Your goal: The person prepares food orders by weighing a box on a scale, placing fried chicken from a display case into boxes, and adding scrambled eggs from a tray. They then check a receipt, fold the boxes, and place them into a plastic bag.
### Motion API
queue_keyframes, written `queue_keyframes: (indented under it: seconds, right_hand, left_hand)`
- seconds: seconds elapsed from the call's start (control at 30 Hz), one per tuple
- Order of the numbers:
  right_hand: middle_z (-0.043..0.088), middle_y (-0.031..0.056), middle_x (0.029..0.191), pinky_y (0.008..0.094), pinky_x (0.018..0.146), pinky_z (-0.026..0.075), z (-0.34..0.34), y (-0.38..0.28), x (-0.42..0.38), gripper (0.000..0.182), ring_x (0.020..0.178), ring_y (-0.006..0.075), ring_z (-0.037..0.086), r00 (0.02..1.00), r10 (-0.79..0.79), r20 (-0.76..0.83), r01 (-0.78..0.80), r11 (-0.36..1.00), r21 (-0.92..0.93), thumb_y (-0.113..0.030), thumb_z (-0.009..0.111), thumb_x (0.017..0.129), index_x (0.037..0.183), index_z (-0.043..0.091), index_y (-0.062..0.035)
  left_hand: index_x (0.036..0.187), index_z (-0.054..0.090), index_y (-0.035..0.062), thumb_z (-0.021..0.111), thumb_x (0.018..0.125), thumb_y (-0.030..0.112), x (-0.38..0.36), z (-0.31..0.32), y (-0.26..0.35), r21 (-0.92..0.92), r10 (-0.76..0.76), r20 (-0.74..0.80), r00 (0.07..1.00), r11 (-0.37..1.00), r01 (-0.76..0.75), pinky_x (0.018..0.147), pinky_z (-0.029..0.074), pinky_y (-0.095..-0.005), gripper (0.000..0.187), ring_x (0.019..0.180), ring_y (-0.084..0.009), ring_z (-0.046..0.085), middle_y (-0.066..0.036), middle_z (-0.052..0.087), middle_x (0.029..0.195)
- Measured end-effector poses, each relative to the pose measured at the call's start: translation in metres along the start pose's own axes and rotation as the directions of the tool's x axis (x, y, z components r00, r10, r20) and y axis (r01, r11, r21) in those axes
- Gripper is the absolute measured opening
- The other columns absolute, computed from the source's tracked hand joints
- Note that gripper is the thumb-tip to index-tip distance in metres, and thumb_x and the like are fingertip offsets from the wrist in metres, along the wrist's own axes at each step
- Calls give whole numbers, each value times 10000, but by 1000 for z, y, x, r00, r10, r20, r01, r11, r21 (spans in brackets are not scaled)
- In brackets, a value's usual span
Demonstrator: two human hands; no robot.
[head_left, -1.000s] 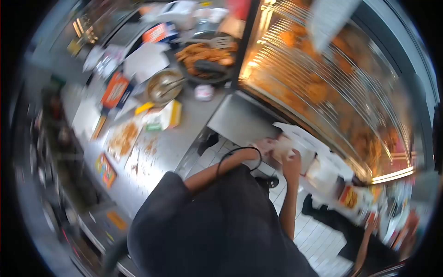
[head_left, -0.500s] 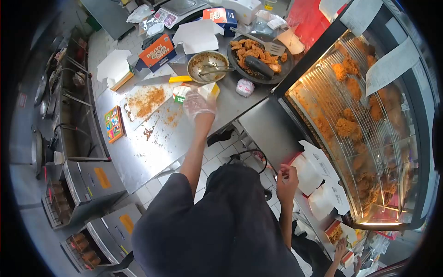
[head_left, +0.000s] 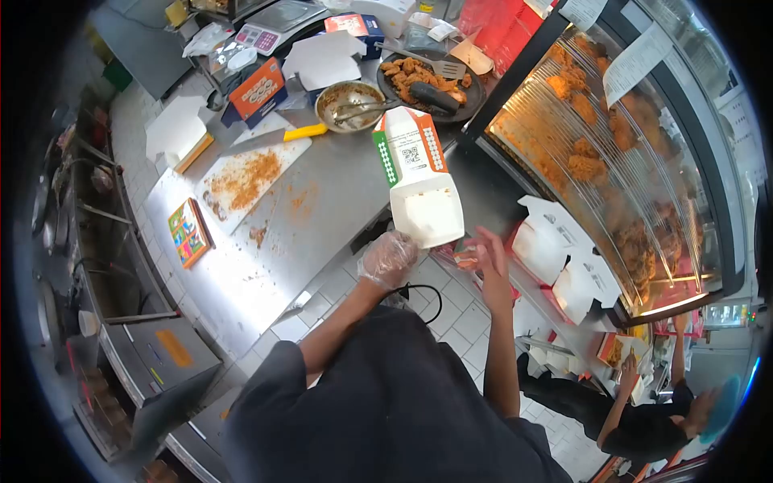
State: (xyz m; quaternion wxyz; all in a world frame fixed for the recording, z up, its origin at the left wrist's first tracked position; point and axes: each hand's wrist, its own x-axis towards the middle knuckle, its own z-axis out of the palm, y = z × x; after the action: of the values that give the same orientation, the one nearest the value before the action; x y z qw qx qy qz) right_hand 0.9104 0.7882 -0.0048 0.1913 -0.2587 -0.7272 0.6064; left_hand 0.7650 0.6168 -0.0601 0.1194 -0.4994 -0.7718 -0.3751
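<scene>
My left hand (head_left: 389, 260), in a clear plastic glove, is shut on the lower corner of a paper takeaway box (head_left: 427, 216). The box is white inside, with green and orange patterned sides and a printed QR code. It hangs above the table's right edge, its lid flap folded out and its white inner face towards me. My bare right hand (head_left: 489, 262) is just below and right of the box, fingers apart and apparently not touching it. Past the box lie a metal bowl (head_left: 328, 113) with a utensil in it and a dark pan (head_left: 475, 101) of fried chicken pieces.
A yellow-handled knife (head_left: 302, 133) lies across a crumb-covered white board (head_left: 225, 211) on the steel table (head_left: 282, 241). A glass warming cabinet (head_left: 596, 177) of fried chicken stands at right, beside open white boxes (head_left: 555, 237). At lower right a co-worker (head_left: 652, 427) handles food.
My left hand has lifted the box off the table and brought it right and closer. My right hand has risen towards it, and the view has shifted.
</scene>
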Motion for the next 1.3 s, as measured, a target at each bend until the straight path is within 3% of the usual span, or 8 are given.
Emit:
queue_keyframes:
  seconds: [0.13, 0.3, 0.53, 0.73, 0.87, 1.03, 1.1, 1.3]
  right_hand:
    - [583, 91, 1077, 256, 816, 464, 32, -19, -36, 485, 963, 139, 577, 991, -91, 103, 83, 994, 73, -244, 522, 974, 1410, 401, -68]
    - [500, 151, 1316, 371, 1066, 334, 109, -11, -86, 510, 1269, 243, 438, 961, -70, 267, 54, 996, 65, -92, 566, 860, 1351, 452, -14]
    - [537, 203, 1236, 337, 1019, 410, 208, 10, -184, 598, 1171, 277, 546, 977, -210, 19, 189, 830, -524, 131, 481, 723, 1307, 405, 30]
    - [537, 184, 996, 442, 887, 378, 264, 13, -250, 436, 979, 380, 510, 754, -654, -57, 304, 424, -853, 106, 565, 574, 1001, 553, 15]
    - [557, 150, 987, 420, 922, 390, 380, -16, -236, 327, 973, 326, 524, 473, -800, -368, 348, 554, -757, 2, 673, 761, 1061, 547, 26]
    - [584, 114, 1113, 369, 929, 434, 468, -3, -202, 364, 976, 213, 551, 876, -282, -391, 270, 959, -87, -240, 597, 938, 1168, 540, 36]
    - [592, 118, 1120, 368, 924, 438, 505, -7, -194, 379, 980, 214, 557, 853, -338, -398, 229, 927, -297, -261, 596, 942, 1174, 547, 35]
    - [624, 138, 1130, 358, 922, 447, 669, -35, -132, 423, 1027, 224, 583, 927, 158, -339, -225, 960, -169, -322, 580, 957, 1190, 571, 31]
  left_hand:
    - [901, 620, 109, 726, 693, 84, -54, -58, 24, -288, 156, 282, 947, 955, -72, 600, 497, -442, 235, 799, -318, 638, -111, 633, 855]
    - [1071, 649, 127, 730, 734, 103, -152, -129, 29, 22, 7, 70, 998, 1000, -8, 809, 490, -459, 347, 1019, -328, 603, -89, 625, 1147]
    - [1192, 622, 154, 695, 823, 238, -283, -252, -17, -156, -180, -68, 981, 973, 167, 910, 498, -424, 386, 1131, -328, 553, -102, 587, 1231]
    - [1217, 613, 181, 676, 839, 202, -400, -364, -109, -159, -516, -67, 854, 851, 501, 820, 526, -429, 384, 984, -325, 607, -130, 617, 1085]
    - [1350, 499, 154, 598, 905, 327, -456, -456, -192, -21, -521, 272, 809, 838, 546, 913, 475, -438, 488, 1032, -346, 580, -151, 598, 1126]
    - [1513, 146, 69, 554, 828, 673, -467, -569, -269, -371, -622, 338, 706, 602, 707, 1035, 393, -437, 999, 1199, -379, 495, -237, 414, 1407]
    - [1517, 94, 46, 532, 747, 776, -470, -562, -313, -462, -631, 219, 744, 604, 649, 1093, 337, -431, 1148, 1284, -409, 424, -239, 306, 1489]
    - [1504, 18, 14, 750, 801, 231, -454, -548, -429, -316, -771, 157, 617, 552, 771, 1112, 325, -414, 1038, 1336, -418, 381, -289, 316, 1466]
